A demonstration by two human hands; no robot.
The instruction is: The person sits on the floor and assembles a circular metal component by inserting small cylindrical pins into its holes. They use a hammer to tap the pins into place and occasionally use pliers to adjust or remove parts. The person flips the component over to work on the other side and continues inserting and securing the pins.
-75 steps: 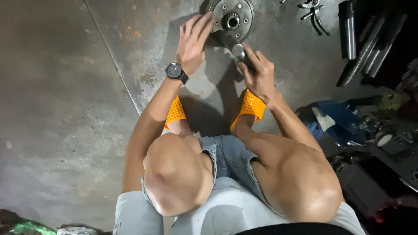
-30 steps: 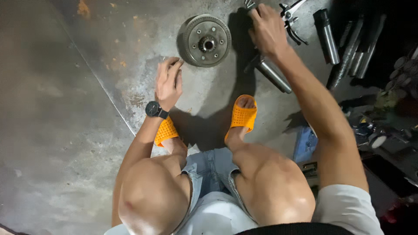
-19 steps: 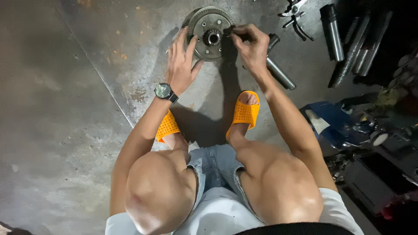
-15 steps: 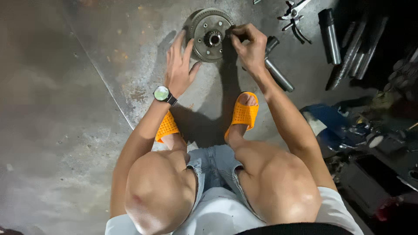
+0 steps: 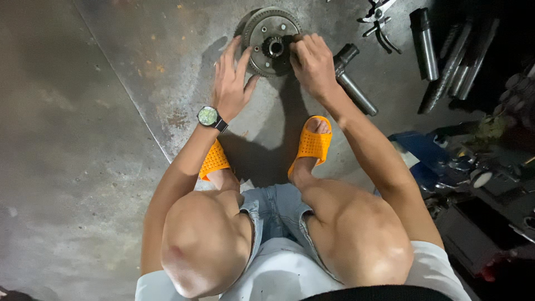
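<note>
A round grey metal brake drum [image 5: 266,22] with a toothed rim and a bolted hub lies flat on the concrete floor in front of me. My left hand [image 5: 231,81], with a wristwatch [image 5: 209,116] on it, rests open with its fingers spread, the fingertips touching the drum's left edge. My right hand [image 5: 313,64] is curled over the drum's right side. Its fingertips are pinched together at the central hub around a small dark part, mostly hidden by the fingers.
I squat with bare knees and orange sandals [image 5: 313,142] just below the drum. A steel cylinder [image 5: 354,86] lies right of my right hand. Pliers [image 5: 379,19] and several dark rods [image 5: 446,61] lie at the top right, blue clutter [image 5: 429,156] at the right.
My right hand reached to the tools at the upper right, then came back to the drum's hub with fingers pinched. My left hand moved from the floor up to the drum's edge.
</note>
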